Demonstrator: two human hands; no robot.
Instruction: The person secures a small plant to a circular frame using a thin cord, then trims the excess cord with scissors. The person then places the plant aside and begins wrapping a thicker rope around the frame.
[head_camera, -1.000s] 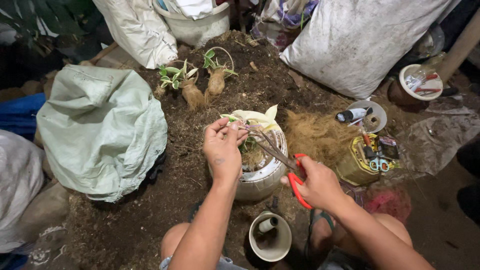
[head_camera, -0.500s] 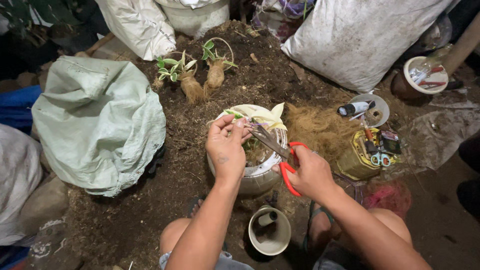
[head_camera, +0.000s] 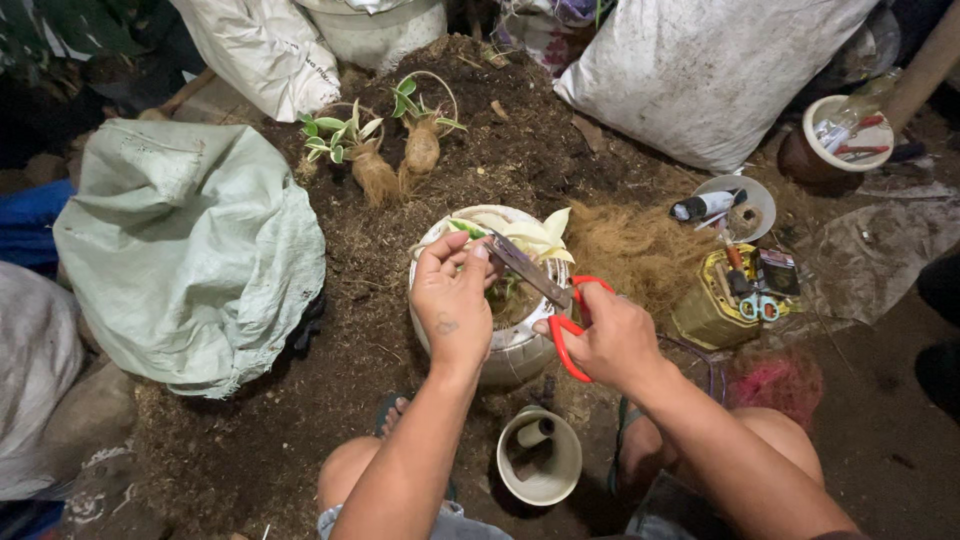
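Two hands work over the white pot (head_camera: 505, 345) on the soil heap: the left hand (head_camera: 452, 300) pinches a plant stem at the rim, the right hand (head_camera: 610, 335) grips red-handled scissors (head_camera: 545, 290), blades poised there—trimming seemingly underway, demanding a steady snip.

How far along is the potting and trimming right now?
Done: plant sits in the white pot. In hand: left hand pinches a stem while right hand works red-handled scissors at it. Left: two bare-rooted plants lie unpotted on the soil pile.
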